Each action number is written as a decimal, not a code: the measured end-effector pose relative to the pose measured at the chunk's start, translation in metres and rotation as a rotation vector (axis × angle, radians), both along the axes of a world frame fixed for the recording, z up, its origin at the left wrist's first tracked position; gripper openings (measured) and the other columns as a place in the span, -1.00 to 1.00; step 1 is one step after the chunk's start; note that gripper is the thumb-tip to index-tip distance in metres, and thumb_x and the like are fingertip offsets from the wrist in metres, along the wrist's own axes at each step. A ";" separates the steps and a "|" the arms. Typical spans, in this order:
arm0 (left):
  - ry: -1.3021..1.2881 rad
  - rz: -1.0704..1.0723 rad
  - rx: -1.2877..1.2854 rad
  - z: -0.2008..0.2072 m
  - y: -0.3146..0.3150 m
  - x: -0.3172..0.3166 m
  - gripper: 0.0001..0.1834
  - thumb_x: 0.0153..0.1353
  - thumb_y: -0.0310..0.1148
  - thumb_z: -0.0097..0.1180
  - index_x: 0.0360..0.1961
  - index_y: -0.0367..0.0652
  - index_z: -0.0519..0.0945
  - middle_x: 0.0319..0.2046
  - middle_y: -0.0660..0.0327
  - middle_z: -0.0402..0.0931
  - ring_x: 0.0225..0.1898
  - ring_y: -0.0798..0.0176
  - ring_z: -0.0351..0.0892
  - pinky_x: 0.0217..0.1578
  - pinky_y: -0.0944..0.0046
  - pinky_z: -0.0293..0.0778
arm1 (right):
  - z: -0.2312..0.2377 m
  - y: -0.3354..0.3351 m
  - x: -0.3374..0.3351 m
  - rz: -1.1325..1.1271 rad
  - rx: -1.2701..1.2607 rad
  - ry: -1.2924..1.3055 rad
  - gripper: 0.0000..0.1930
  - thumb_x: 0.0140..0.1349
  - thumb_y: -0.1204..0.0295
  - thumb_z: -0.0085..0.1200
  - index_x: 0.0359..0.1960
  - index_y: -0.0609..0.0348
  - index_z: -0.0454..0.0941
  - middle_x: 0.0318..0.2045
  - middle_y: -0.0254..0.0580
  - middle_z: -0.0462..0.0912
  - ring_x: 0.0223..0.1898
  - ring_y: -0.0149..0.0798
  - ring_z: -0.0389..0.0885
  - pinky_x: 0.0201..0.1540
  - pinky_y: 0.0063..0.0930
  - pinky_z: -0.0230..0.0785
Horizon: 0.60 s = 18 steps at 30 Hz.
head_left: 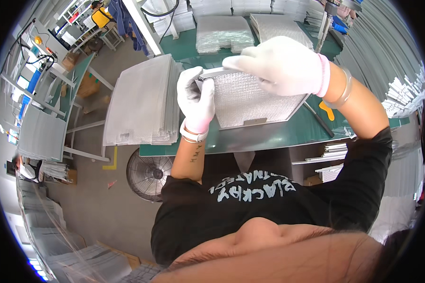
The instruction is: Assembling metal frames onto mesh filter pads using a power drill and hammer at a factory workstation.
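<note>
A silver mesh panel [243, 101] with a thin pale frame is tilted up at the green table's near edge. At its upper left corner, my gloved left hand [197, 99] pinches the frame between thumb and fingers, next to a small black piece [200, 79]. My gloved right hand [288, 66] lies over the panel's top edge, its fingers curled onto the mesh and one digit stretched left along the frame strip [216, 71]. The hand hides much of that edge and the upper right corner. A small tab or slot [255, 121] shows on the panel's lower edge.
A tall stack of mesh sheets [141, 101] stands left of my left hand. Further stacks [223, 34] sit behind the panel. On the green table [212, 141], a dark rod [319, 120] and a yellow tool [327, 111] lie at right. A floor fan [151, 174] stands below left.
</note>
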<state>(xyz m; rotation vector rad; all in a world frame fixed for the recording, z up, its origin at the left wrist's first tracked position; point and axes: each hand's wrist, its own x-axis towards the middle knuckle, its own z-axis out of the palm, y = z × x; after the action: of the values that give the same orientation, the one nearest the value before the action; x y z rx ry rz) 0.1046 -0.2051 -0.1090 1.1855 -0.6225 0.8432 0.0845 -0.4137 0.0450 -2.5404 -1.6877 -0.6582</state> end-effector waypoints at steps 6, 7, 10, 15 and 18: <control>-0.013 0.013 0.018 -0.001 -0.003 -0.003 -0.63 0.21 -0.58 0.14 0.05 -0.28 0.43 -0.07 0.18 0.43 -0.11 0.35 0.47 -0.05 0.36 0.40 | 0.007 0.017 -0.016 -0.149 -0.143 -0.134 -0.76 0.10 0.51 -0.02 -0.15 0.19 0.45 -0.54 -0.09 0.55 -0.43 -0.07 0.64 -0.39 -0.29 0.49; -0.001 0.023 0.009 -0.001 -0.004 -0.003 -0.63 0.21 -0.58 0.15 0.05 -0.28 0.43 -0.07 0.17 0.43 -0.10 0.35 0.46 -0.05 0.35 0.40 | 0.005 0.019 -0.015 -0.151 -0.145 -0.134 -0.76 0.10 0.51 -0.02 -0.15 0.19 0.45 -0.54 -0.09 0.55 -0.43 -0.07 0.64 -0.39 -0.29 0.49; -0.054 0.068 0.028 -0.001 -0.006 -0.002 -0.62 0.22 -0.62 0.12 0.06 -0.24 0.41 -0.09 0.16 0.46 -0.13 0.36 0.47 -0.06 0.37 0.41 | 0.000 0.022 -0.012 -0.206 -0.220 -0.265 -0.82 0.11 0.51 -0.04 -0.23 0.19 0.44 -0.59 -0.13 0.54 -0.52 -0.13 0.64 -0.50 -0.33 0.48; -0.093 -0.016 0.025 -0.005 -0.010 -0.004 -0.65 0.22 -0.62 0.12 0.03 -0.22 0.41 -0.09 0.14 0.46 -0.14 0.36 0.48 -0.09 0.37 0.41 | 0.004 0.022 0.000 -0.022 -0.246 -0.215 -0.87 0.10 0.42 0.03 -0.35 0.17 0.42 -0.69 -0.21 0.44 -0.65 -0.16 0.56 -0.63 -0.33 0.41; -0.130 -0.012 0.019 -0.004 -0.013 -0.003 -0.65 0.23 -0.61 0.12 0.03 -0.20 0.39 -0.09 0.13 0.46 -0.14 0.34 0.48 -0.10 0.37 0.41 | -0.005 0.025 0.009 -0.039 -0.225 -0.250 -0.85 0.08 0.39 0.07 -0.40 0.16 0.41 -0.69 -0.21 0.45 -0.64 -0.16 0.56 -0.60 -0.31 0.43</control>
<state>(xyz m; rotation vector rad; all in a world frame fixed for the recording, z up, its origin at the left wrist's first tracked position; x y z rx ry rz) 0.1020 -0.2178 -0.1135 1.1489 -0.7443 0.9113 0.0931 -0.3883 0.0402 -2.7480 -1.8909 -0.8675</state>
